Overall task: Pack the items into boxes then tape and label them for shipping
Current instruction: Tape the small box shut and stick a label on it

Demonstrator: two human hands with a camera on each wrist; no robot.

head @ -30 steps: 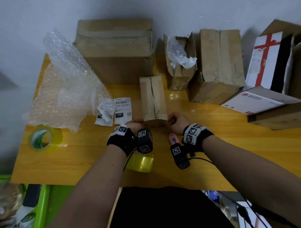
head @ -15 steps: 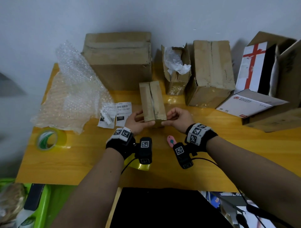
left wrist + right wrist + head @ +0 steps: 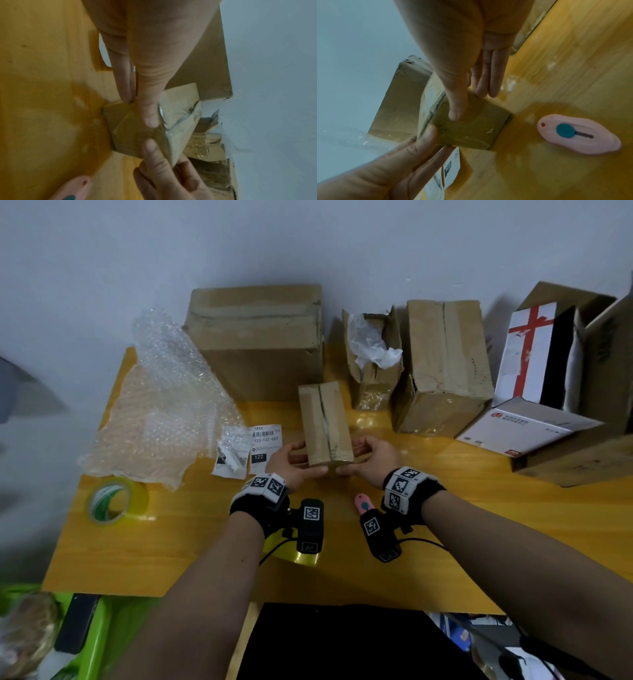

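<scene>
Tape roll half hidden under left wrist, shipping label print unreadable

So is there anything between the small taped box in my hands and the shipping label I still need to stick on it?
Nothing visible. The small taped box is held by your left hand and right hand; the shipping label lies flat on the table just left of it, beside the left hand.

Shipping label lying on the bench: barcode above the printed code "122-122-C07", and a black square below it reading "122". Red logo and print on the white carton are too small to read.
</scene>
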